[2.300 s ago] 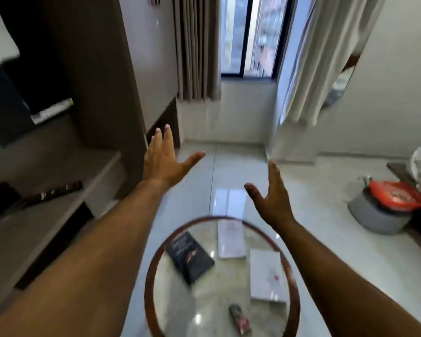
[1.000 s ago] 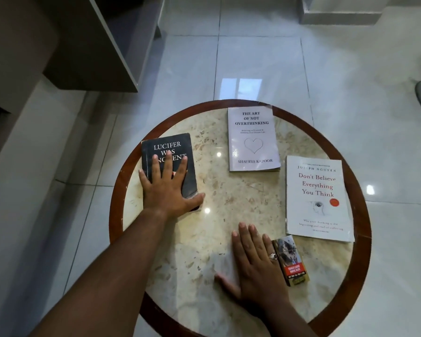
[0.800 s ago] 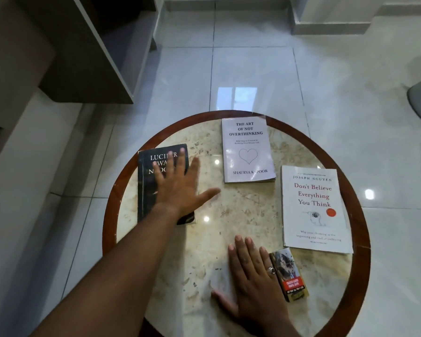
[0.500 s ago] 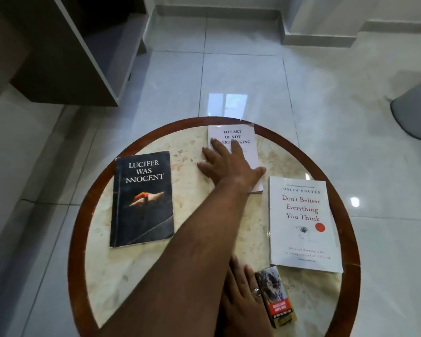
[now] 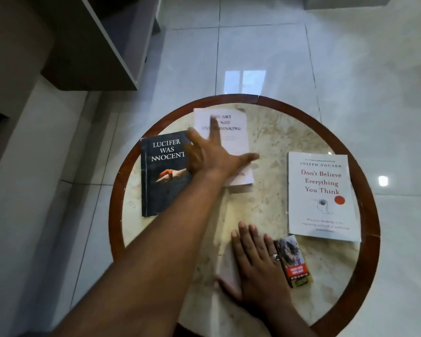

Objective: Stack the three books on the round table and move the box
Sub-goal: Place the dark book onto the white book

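Currently on the round desk (image 5: pixel 117 190), marble top with a dark wooden rim, seen from the head view:

Item 1: dark paperback (image 5: pixel 164 176), left side, cover up, white title "LUCIFER WAS INNOCENT".

Item 2: white book (image 5: pixel 233 142), far centre, just beside item 1. Title blurred; "ART" and "NOT" can be made out, the rest cannot be read. Its left edge sits close against the dark paperback's top right corner; whether they overlap cannot be told.

Item 3: white paperback (image 5: pixel 322 198), right side, well apart from the other two. Author line "JOSEPH NGUYEN", red title "Don't Believe Everything You Think", a red dot and a small sketch beneath; the lower lines are too small to read.

Item 4: small box (image 5: pixel 293 261), near edge, below item 3, with a photo panel and a red label whose text is illegible.

Left hand (image 5: pixel 212 156): fingers spread, grip apart, laid flat over the white book.

Right hand (image 5: pixel 255 263): flat on the desk, palm down, grip apart, a ring on one finger, just beside the small box.

No book is stacked yet.
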The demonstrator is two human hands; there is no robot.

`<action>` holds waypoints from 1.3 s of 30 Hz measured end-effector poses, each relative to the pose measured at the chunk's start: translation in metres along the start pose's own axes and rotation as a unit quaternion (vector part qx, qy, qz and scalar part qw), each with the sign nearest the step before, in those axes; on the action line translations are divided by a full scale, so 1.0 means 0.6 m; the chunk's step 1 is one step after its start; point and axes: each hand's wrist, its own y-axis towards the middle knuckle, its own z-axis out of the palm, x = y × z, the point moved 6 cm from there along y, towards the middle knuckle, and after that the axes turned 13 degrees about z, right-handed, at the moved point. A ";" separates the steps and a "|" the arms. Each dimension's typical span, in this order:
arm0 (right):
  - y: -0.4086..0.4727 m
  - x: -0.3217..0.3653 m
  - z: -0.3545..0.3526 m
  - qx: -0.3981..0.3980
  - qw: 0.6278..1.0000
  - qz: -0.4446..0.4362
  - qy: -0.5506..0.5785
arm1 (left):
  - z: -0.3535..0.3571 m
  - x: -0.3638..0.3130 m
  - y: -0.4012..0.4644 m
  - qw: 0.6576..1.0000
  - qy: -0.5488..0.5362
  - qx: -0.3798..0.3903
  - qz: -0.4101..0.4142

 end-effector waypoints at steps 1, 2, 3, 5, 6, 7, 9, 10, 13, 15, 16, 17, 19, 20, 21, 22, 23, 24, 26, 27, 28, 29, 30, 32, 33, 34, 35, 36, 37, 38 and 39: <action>0.000 0.001 0.001 0.004 1.000 0.000 -0.001 | -0.021 0.025 -0.008 1.000 -0.015 -0.022 -0.013; 0.000 0.001 0.001 0.006 1.000 0.000 -0.001 | -0.041 0.053 -0.017 0.999 -0.021 -0.042 -0.024; 0.000 0.000 0.003 0.008 1.000 0.001 -0.002 | -0.056 0.081 -0.026 0.998 -0.017 -0.054 -0.033; -0.001 0.002 0.004 0.010 1.000 0.000 -0.001 | -0.077 0.135 -0.046 0.997 0.009 -0.054 -0.049; -0.001 0.002 0.004 0.010 1.000 0.000 -0.001 | -0.081 0.159 -0.053 0.997 0.022 -0.044 -0.059; -0.001 0.002 0.004 0.008 1.000 0.000 -0.003 | -0.081 0.180 -0.059 0.997 0.034 -0.031 -0.069; -0.001 0.000 0.005 0.008 1.000 0.001 -0.005 | -0.073 0.208 -0.059 0.996 0.054 -0.009 -0.076; 0.000 -0.001 0.007 0.008 1.000 0.003 -0.006 | -0.068 0.214 -0.055 0.995 0.062 -0.006 -0.074; 0.000 0.000 0.007 0.013 1.000 0.000 -0.009 | -0.060 0.216 -0.056 0.992 0.088 -0.033 -0.079; 0.000 0.003 0.003 0.015 1.000 0.003 -0.010 | -0.057 0.210 -0.068 0.990 0.088 -0.064 -0.087; 0.000 0.003 0.002 0.015 1.000 0.004 -0.010 | -0.056 0.208 -0.075 0.989 0.086 -0.076 -0.089; 0.001 0.004 0.001 0.014 1.000 0.005 -0.011 | -0.054 0.206 -0.081 0.989 0.086 -0.085 -0.089; 0.001 0.002 0.001 0.009 1.000 0.005 -0.008 | -0.048 0.202 -0.089 0.988 0.089 -0.094 -0.081; 0.001 0.002 0.001 0.006 1.000 0.005 -0.007 | -0.045 0.200 -0.090 0.988 0.090 -0.097 -0.077; 0.000 0.001 0.002 0.006 1.000 0.003 -0.007 | -0.040 0.198 -0.092 0.988 0.090 -0.100 -0.075; 0.000 0.001 0.002 0.005 1.000 0.004 -0.007 | -0.037 0.196 -0.094 0.988 0.090 -0.105 -0.074; 0.000 0.001 0.002 0.005 1.000 0.005 -0.007 | -0.033 0.193 -0.096 0.987 0.088 -0.112 -0.074; 0.001 0.001 0.001 0.004 1.000 0.006 -0.007 | -0.031 0.192 -0.097 0.987 0.083 -0.119 -0.073; 0.001 0.003 0.000 0.001 1.000 0.007 -0.007 | -0.028 0.191 -0.097 0.986 0.076 -0.129 -0.074; 0.001 0.003 0.000 0.000 1.000 0.007 -0.007 | -0.028 0.191 -0.097 0.986 0.074 -0.134 -0.073; 0.001 0.003 -0.001 0.001 1.000 0.008 -0.007 | -0.028 0.191 -0.096 0.985 0.072 -0.138 -0.071; 0.001 0.002 0.001 0.006 1.000 0.008 -0.007 | -0.029 0.192 -0.095 0.985 0.071 -0.142 -0.067; 0.001 0.001 0.001 0.009 1.000 0.010 -0.008 | -0.028 0.192 -0.095 0.985 0.070 -0.143 -0.063; 0.001 0.000 0.004 0.017 1.000 0.013 -0.012 | -0.025 0.191 -0.094 0.987 0.070 -0.136 -0.057; 0.001 -0.001 0.004 0.020 1.000 0.014 -0.012 | -0.024 0.190 -0.096 0.987 0.071 -0.131 -0.056; 0.000 -0.001 0.004 0.020 1.000 0.013 -0.011 | -0.022 0.187 -0.098 0.988 0.073 -0.126 -0.054; 0.000 0.000 0.003 0.019 1.000 0.010 -0.008 | -0.022 0.182 -0.100 0.988 0.076 -0.123 -0.051; 0.000 0.001 0.001 0.017 1.000 0.008 -0.009 | -0.021 0.172 -0.102 0.988 0.081 -0.121 -0.039; -0.001 0.001 -0.001 0.018 1.000 0.011 -0.008 | -0.019 0.155 -0.103 0.989 0.087 -0.120 -0.016; -0.001 0.003 -0.003 0.026 1.000 0.013 -0.003 | -0.016 0.132 -0.101 0.989 0.088 -0.115 0.017; 0.000 0.003 -0.006 0.025 1.000 0.010 -0.003 | -0.006 0.098 -0.098 0.990 0.083 -0.098 0.057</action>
